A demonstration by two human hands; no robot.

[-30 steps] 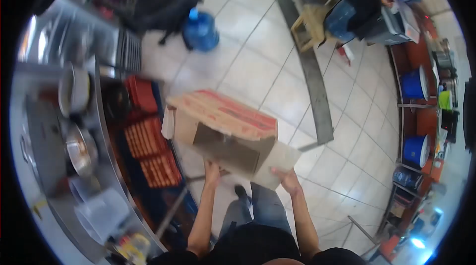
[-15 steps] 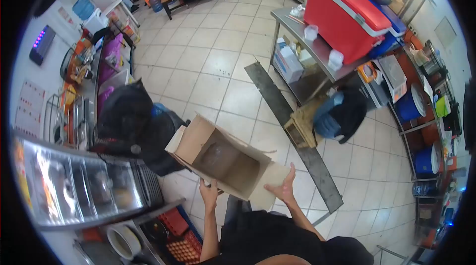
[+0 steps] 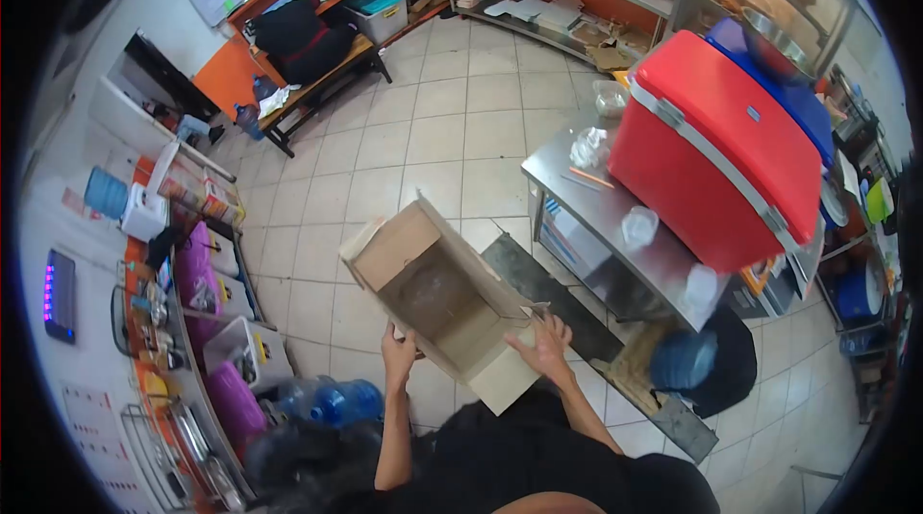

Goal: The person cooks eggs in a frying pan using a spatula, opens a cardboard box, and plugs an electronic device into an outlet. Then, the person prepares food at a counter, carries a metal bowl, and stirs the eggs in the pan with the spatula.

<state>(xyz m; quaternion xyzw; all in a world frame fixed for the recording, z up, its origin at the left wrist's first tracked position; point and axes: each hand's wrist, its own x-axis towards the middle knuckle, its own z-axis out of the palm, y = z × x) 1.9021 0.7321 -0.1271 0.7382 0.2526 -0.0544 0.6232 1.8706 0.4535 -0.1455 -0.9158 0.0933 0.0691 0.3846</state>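
Observation:
An open cardboard box [image 3: 502,381] is held out in front of my body, tilted, with its inside facing up toward me. No contents can be made out in it. My left hand [image 3: 398,358] grips the near left side, with the thumb up by the rim. On the opposite side, my right hand [image 3: 544,349] has its fingers around the right corner, where a flap folds outward. Part of each hand's grip is hidden behind the cardboard.
A steel table [image 3: 567,168] with a red cooler [image 3: 721,144] stands ahead right. Below it, a dark plank [image 3: 558,295] lies on the tiles near a blue jug [image 3: 685,360]. Blue water bottles [image 3: 346,401] lie at left. A bench [image 3: 322,76] is farther back.
The view has moved forward, so the steel table and cooler look nearer and the black bag has slid to the lower left. My right hand has shifted from the flap to the box's corner.

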